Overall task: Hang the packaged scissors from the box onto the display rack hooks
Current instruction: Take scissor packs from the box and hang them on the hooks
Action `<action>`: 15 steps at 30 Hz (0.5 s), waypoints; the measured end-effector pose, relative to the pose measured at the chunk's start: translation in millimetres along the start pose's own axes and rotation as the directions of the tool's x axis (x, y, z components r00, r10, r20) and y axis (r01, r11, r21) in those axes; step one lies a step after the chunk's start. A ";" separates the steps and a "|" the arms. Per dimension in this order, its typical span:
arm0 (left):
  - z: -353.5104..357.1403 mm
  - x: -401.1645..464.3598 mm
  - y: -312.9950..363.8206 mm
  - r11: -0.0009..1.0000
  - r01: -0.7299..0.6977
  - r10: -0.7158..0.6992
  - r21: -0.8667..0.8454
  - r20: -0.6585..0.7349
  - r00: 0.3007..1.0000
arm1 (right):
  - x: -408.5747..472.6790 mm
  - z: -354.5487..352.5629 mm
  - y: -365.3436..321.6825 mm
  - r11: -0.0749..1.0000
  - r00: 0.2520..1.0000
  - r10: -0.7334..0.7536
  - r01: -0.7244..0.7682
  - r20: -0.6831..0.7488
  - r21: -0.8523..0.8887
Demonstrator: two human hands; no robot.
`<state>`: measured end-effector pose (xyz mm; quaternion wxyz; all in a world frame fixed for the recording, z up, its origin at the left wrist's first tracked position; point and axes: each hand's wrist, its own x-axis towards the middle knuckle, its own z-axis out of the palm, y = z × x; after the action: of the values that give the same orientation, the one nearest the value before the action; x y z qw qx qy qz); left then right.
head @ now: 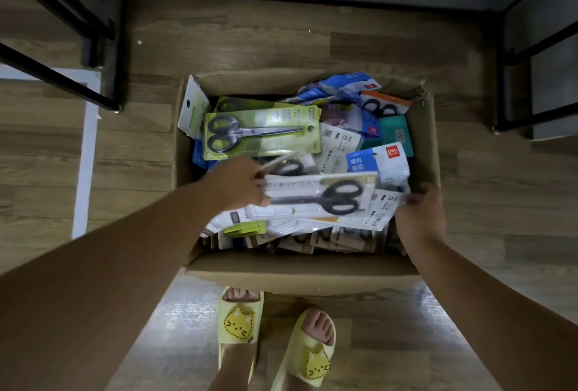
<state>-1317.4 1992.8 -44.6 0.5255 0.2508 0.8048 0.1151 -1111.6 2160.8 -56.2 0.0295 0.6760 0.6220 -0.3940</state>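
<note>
Left hand [237,184] pinching the near end of a white scissors pack [319,198] atop the heap in the cardboard box [300,275], likely to lift it free for hanging. Right hand [420,214] gripping other packs at the right wall, fingers curled, probably steadying the pile. No rack hooks in view.

Packaged scissors [319,196] heaped flat in cardboard box [300,275]

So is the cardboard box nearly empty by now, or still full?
Still full. The cardboard box is heaped to its rim with packaged scissors, overlapping in several layers; its bottom is nowhere visible.
</note>
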 end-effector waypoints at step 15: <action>-50.9 -30.1 -18.8 0.873 0.030 -0.075 -0.486 -0.073 0.995 | -5.9 -5.1 -27.4 0.968 0.898 -0.139 0.035 0.417 0.247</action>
<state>-1359.1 1965.1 -7.9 0.5380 0.0840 0.7795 0.3096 -1132.3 2164.9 -37.0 0.0690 0.5423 0.5790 -0.6049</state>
